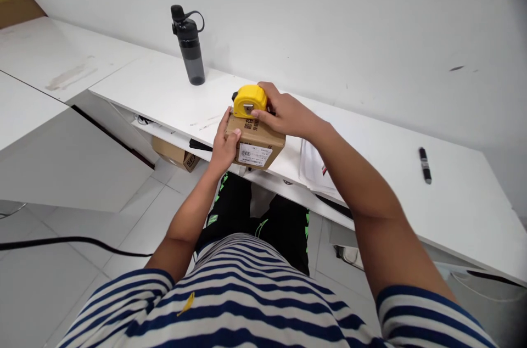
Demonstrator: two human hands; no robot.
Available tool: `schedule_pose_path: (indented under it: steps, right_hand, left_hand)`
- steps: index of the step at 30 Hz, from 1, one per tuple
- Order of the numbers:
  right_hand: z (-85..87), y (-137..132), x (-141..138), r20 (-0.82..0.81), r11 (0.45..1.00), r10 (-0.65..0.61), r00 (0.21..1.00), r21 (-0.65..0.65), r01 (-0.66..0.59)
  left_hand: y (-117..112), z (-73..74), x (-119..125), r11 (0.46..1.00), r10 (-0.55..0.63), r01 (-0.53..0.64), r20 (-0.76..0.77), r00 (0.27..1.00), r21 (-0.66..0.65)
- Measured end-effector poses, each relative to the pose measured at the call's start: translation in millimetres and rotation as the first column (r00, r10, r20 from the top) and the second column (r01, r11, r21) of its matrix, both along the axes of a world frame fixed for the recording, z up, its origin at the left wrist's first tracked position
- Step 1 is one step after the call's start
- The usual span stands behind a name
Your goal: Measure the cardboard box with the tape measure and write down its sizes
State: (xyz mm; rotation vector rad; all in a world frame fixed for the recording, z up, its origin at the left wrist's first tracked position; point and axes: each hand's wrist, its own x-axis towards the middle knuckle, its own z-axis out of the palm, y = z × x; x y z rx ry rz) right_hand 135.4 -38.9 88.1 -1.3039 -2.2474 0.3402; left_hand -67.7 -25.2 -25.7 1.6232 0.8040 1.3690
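Observation:
My right hand (280, 112) grips a yellow tape measure (252, 99) from its right side, thumb across the front. The tape measure is at the top of a small brown cardboard box (263, 138); whether any blade is pulled out I cannot tell. My left hand (225, 144) holds the left side of that box, thumb on its top face and fingers along the far left edge. A white printed label (254, 155) shows on the box's near face, and dark printed characters are on top. The box is at the near edge of the white desk.
A dark water bottle (190, 49) stands by the wall at the back left. White papers (317, 166) lie right of the box, and a black marker (425, 166) farther right. Another cardboard box (173, 152) sits below the desk. A black cable (74, 240) crosses the lower left.

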Motion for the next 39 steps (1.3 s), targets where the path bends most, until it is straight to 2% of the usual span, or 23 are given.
schedule_pose_path:
  steps: [5, 10, 13, 17, 26, 32, 39]
  right_hand:
    - [5.1, -36, 41, 0.008, 0.995, -0.091, 0.996, -0.050, 0.091]
    - [-4.4, -77, 86, -0.020, 0.962, -0.251, 0.968, -0.120, 0.247]
    - [-11.9, -91, 100, -0.059, 0.956, -0.278, 0.959, -0.112, 0.270]
    - [-15.9, -93, 103, -0.077, 0.948, -0.302, 0.950, -0.128, 0.291]
    - [-9.2, -74, 82, -0.109, 0.965, -0.261, 0.959, -0.063, 0.255]
    - [0.1, -41, 36, 0.062, 0.975, -0.223, 0.973, 0.030, 0.221]
    - [3.2, -5, -9, 0.109, 0.991, -0.127, 0.986, 0.063, 0.121]
  left_hand:
    - [-4, 2.8, 2, 0.998, 0.061, -0.061, -0.009, 0.998, 0.001]
    - [-4, 7.2, 0, 0.996, 0.083, -0.083, -0.026, 0.996, -0.019]
    - [-2, 8.0, 0, 0.996, 0.091, -0.091, -0.019, 0.996, -0.009]
    - [0, 7.3, 1, 0.995, 0.103, -0.103, 0.004, 0.995, -0.002]
    - [2, 5.8, 1, 0.994, 0.105, -0.105, 0.028, 0.994, 0.007]
    - [2, 6.7, 2, 0.996, 0.095, -0.095, 0.014, 0.995, -0.003]
    - [0, 4.3, 1, 0.993, 0.075, -0.072, 0.027, 0.997, -0.090]
